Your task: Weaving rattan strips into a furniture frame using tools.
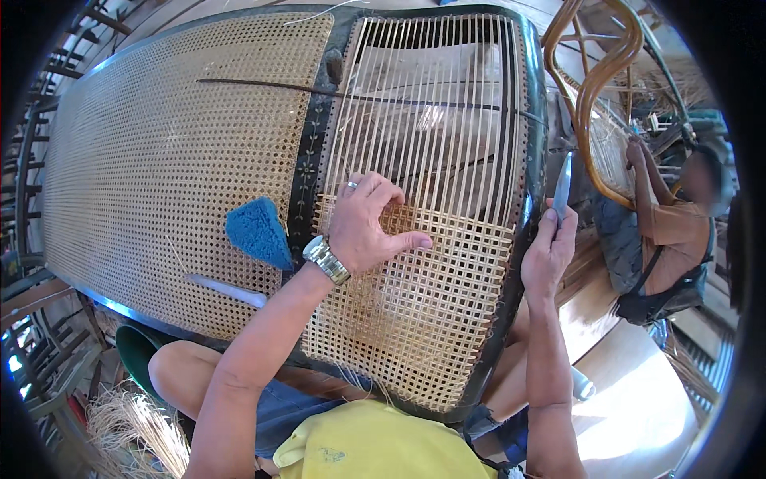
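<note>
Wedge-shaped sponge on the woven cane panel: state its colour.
Blue; the wedge-shaped sponge shows best in the head view.

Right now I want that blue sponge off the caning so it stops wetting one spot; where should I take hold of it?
Probably pinch the blue sponge across its wide upper end, coming from above. It is a wedge lying flat on the finished cane panel, tapering to a point at lower right, beside the left hand, so the thick end offers more to grip.

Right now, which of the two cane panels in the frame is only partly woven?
The right panel, under the left hand: its upper part is bare upright strands, woven only below. The left panel, with the blue sponge, is fully woven.
</note>
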Available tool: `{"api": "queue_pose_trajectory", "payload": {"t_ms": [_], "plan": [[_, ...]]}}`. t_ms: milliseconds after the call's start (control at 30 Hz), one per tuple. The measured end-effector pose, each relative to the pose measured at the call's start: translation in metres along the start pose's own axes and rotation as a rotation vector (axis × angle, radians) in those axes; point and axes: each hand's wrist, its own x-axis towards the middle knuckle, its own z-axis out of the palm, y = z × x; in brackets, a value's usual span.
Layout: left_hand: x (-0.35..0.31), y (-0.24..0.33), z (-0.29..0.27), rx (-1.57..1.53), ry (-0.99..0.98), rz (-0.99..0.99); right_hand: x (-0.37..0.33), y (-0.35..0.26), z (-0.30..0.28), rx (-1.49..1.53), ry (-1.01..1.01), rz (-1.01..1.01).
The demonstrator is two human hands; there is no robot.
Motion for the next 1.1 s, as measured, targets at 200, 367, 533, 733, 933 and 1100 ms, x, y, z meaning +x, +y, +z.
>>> {"api": "queue_pose_trajectory", "payload": {"t_ms": [200, 367, 533, 733, 933, 1100], "plan": [[-0.003, 0.005, 0.004, 0.054, -0.028, 0.001, 0.003, 0.01, 0.0, 0.0, 0.017, -0.068], [-0.005, 0.008, 0.012, -0.139, 0.091, -0.097, 0.003, 0.009, -0.001, -0.014, 0.014, -0.035], [-0.006, 0.016, 0.01, 0.111, 0.042, -0.132, 0.0, 0.01, 0.006, 0.023, 0.02, -0.058], [-0.007, 0.02, 0.017, 0.037, 0.134, -0.129, 0.003, 0.016, -0.002, 0.049, -0.013, 0.005], [-0.009, 0.016, 0.015, 0.027, 0.127, -0.115, 0.001, 0.013, 0.002, -0.009, -0.016, -0.019], [-0.04, 0.06, 0.02, 0.164, 0.115, -0.126, 0.002, 0.017, 0.0, -0.038, -0.005, -0.03]]}}
